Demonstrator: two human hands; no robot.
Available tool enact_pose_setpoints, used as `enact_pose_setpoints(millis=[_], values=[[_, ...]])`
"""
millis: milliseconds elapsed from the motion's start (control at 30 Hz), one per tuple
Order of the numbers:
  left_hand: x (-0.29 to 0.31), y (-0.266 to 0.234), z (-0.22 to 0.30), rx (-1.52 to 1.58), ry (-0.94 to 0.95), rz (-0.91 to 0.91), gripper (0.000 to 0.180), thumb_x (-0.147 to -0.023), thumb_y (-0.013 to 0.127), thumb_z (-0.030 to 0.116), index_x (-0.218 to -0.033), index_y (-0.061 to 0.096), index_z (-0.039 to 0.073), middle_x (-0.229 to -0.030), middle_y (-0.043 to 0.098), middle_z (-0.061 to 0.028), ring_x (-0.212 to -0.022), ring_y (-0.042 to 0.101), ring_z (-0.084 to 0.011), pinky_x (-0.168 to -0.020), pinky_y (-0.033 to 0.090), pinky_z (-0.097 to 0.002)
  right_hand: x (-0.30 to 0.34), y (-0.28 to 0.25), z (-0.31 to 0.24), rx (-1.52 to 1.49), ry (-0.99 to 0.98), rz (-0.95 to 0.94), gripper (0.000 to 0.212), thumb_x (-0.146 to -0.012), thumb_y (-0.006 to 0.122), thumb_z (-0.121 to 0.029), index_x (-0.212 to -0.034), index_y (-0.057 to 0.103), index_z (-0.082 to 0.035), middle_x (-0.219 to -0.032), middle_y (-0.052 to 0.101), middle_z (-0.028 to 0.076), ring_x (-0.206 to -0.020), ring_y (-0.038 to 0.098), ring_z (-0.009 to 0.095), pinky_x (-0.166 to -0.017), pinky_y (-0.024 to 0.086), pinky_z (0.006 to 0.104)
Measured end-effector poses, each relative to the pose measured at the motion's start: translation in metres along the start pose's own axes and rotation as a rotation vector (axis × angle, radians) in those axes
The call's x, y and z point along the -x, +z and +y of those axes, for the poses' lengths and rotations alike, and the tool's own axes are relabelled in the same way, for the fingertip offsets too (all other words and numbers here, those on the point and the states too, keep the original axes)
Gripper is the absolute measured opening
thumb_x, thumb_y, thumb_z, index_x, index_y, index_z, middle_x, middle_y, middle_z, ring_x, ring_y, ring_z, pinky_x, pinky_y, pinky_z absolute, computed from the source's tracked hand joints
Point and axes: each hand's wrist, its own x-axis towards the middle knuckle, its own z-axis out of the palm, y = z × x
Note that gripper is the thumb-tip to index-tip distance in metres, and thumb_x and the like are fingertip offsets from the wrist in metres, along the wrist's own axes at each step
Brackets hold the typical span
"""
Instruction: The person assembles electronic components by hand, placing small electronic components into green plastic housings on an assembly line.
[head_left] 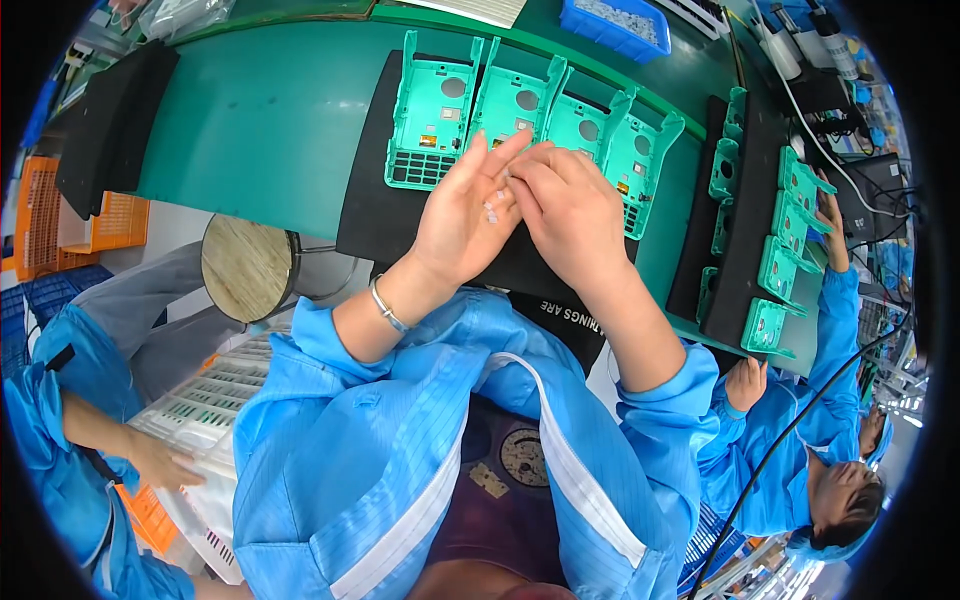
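My left hand is turned palm up and slightly cupped, holding a few small whitish pieces on the palm. Thumb and fingertips of my right hand are pinched together against the left fingers; what they grip is mostly hidden, too small to name. Just beyond both hands, several green plastic housings stand in a row on a black mat. The leftmost housing shows a round hole and a grille; next to it is a second housing. My hands partly cover the middle ones, and the rightmost housing lies beyond my right hand.
A blue bin of small clear pieces stands at the back. More green housings line a black mat at the right, where a co-worker's hand rests. At the left are a round stool, a white crate and another person's hand.
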Motion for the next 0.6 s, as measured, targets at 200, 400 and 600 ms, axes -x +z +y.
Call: enact_pose_setpoints(millis=[200, 400, 600], values=[[-0.002, 0.005, -0.007, -0.114, -0.078, 0.012, 0.057, -0.096, 0.034, 0.04, -0.132, 0.032, -0.003, -0.098, 0.054, -0.0057, -0.089, 0.052, -0.0107, -0.09, 0.039, -0.0295, 0.006, -0.008, 0.015, -0.067, 0.072, -0.019, 0.004, -0.072, 0.061, -0.01, -0.075, 0.061, -0.007, -0.074, 0.059, 0.007, -0.067, 0.059, 0.024, -0.057, 0.048, 0.0347], [-0.002, -0.003, -0.006, -0.156, -0.018, 0.023, 0.055, -0.096, 0.035, 0.034, -0.135, 0.026, -0.004, -0.138, 0.032, -0.0226, -0.129, 0.033, -0.0289, -0.107, 0.028, -0.0397, 0.003, -0.045, 0.073, -0.207, 0.927, -0.087, 0.021, -0.075, 0.06, -0.021, -0.081, 0.066, -0.003, -0.075, 0.065, 0.013, -0.07, 0.064, 0.025, -0.064, 0.049, 0.0319], [-0.001, -0.004, -0.006, -0.182, -0.038, 0.019, 0.053, -0.096, 0.034, 0.033, -0.135, 0.029, -0.003, -0.136, 0.035, -0.0218, -0.127, 0.035, -0.0284, -0.106, 0.029, -0.0398, 0.004, -0.036, 0.105, -0.081, 0.883, -0.267, 0.022, -0.072, 0.057, -0.023, -0.078, 0.067, -0.004, -0.073, 0.065, 0.014, -0.072, 0.063, 0.026, -0.07, 0.048, 0.0352]])
